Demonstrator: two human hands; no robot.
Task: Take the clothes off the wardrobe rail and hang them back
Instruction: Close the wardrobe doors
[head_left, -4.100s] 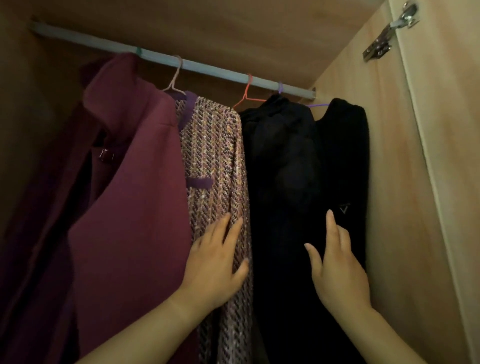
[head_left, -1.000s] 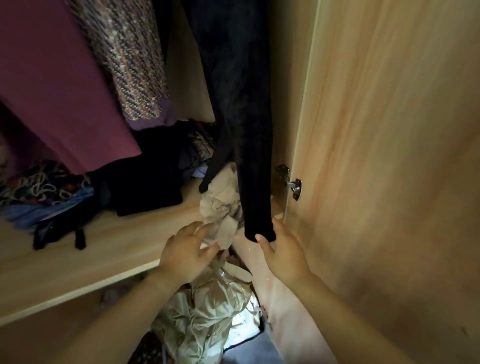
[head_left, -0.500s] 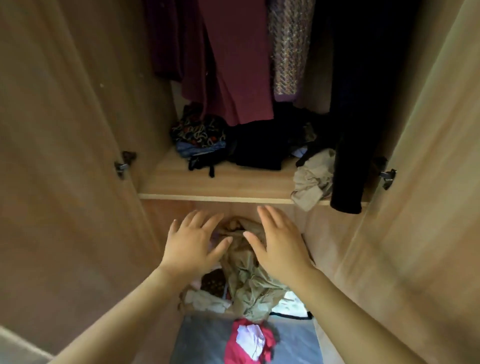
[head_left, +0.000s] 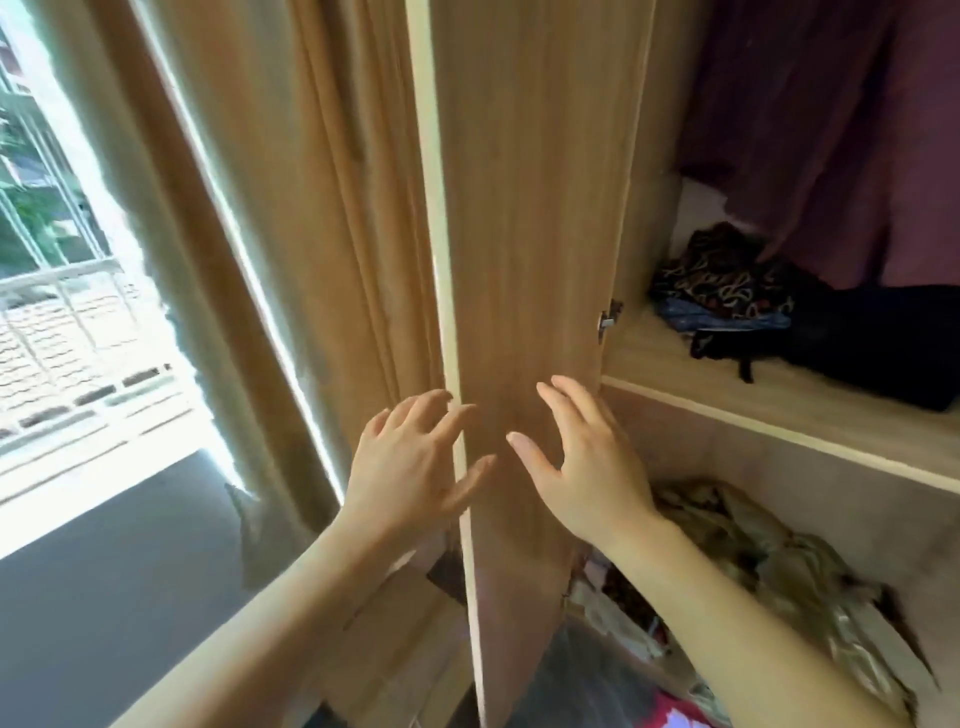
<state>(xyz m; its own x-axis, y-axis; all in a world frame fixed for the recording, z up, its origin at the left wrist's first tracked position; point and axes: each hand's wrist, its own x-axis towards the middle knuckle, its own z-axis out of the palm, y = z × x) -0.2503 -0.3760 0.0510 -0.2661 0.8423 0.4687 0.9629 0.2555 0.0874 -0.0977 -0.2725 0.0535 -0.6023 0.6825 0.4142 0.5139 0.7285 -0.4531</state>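
Both hands are spread, holding nothing: the left hand (head_left: 410, 467) by the wardrobe door (head_left: 530, 260) edge, the right hand (head_left: 587, 462) before its inner face.

Wardrobe door (head_left: 530, 208): matt wood-grain laminate. Hinge (head_left: 608, 321): shiny metal. Hanging coat (head_left: 831, 130): maroon cloth. Curtain (head_left: 291, 182): tan fabric.

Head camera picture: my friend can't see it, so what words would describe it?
Two bare hands, the left hand and right hand, reach with spread fingers toward the open light-brown wooden wardrobe door. Right of it, dark maroon clothes hang above a wooden shelf with piled dark clothes; a tan curtain and bright window are on the left.
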